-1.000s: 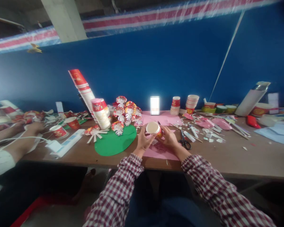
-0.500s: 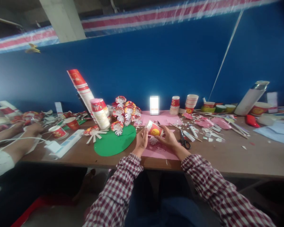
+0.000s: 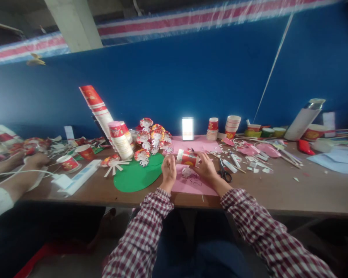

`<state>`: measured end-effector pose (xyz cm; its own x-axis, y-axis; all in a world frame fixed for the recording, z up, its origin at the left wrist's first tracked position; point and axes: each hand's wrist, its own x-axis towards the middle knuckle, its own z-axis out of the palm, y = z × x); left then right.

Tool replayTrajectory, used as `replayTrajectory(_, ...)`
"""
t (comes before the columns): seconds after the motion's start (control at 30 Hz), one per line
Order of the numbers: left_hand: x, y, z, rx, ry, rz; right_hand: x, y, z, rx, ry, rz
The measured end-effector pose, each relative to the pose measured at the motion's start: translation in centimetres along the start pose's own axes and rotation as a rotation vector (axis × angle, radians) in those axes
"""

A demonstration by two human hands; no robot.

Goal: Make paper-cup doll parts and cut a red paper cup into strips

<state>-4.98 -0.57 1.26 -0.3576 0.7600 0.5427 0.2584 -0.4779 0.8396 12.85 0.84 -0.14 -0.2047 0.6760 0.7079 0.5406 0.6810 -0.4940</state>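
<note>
My right hand (image 3: 206,166) is closed around a red paper cup (image 3: 186,157), which lies on its side in the air with its white-edged end to the left. A pale strip runs along the cup's upper side. By my right fingertips shows a small dark tip, too small to name. Just left of the cup, a slight gap away, my left hand (image 3: 168,170) has its fingers curled in; what they may hold is hidden. Below the hands lies a pink sheet (image 3: 195,189) with a white paper cutout (image 3: 186,172) and marks on it.
Black scissors (image 3: 226,175) lie right of my right hand, near paper scraps (image 3: 258,164). A green paper piece (image 3: 133,175) sits to the left, beside cut-cup flowers (image 3: 156,135) and stacked cups (image 3: 121,141). A lit screen (image 3: 187,129) stands behind. Another person's arm (image 3: 23,170) rests at left.
My left hand has come off the cup and moved a little left. The cup has turned in my right hand, so its yellow emblem now faces lower and a pale strip shows on top.
</note>
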Motion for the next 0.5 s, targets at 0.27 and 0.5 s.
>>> replayTrajectory(0.27, -0.3, -0.4, 0.3, -0.028, -0.221, -0.026, -0.1, 0.3, 0.1, 0.007, 0.018, 0.057)
replayTrajectory(0.5, -0.1, -1.1, 0.5, -0.142, -0.325, -0.135, -0.1, -0.5, 0.1, 0.136, -0.018, 0.229)
